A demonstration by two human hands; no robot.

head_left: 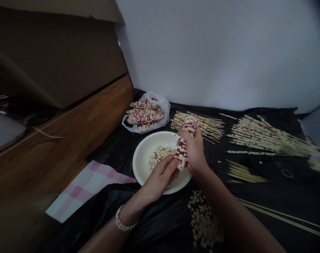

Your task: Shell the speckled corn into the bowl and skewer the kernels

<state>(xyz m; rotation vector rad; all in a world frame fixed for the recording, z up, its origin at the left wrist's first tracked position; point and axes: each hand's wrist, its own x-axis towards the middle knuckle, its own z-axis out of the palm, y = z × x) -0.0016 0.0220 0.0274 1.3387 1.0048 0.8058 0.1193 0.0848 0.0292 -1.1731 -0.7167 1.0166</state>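
Note:
Above the right side of a white bowl (139,160), an ear of corn (181,151) with cream and dark red kernels is held tilted between my hands. My right hand (195,149) is closed around its middle and upper part. At the lower end, my left hand (162,172) has its fingers pressed together against the cob; its fingertips are partly hidden. Loose corn kernels (160,156) lie in the bowl beneath. A beaded bracelet (123,223) circles my left wrist.
Behind the bowl, a clear plastic bag (165,105) holds several ears of corn (145,117). To the right lie kernel-threaded skewers (260,137), bare sticks (245,172) and a second skewer bundle (202,124). Kernels (204,223) lie on the black plastic sheet (154,218). A cardboard box (70,56) stands left.

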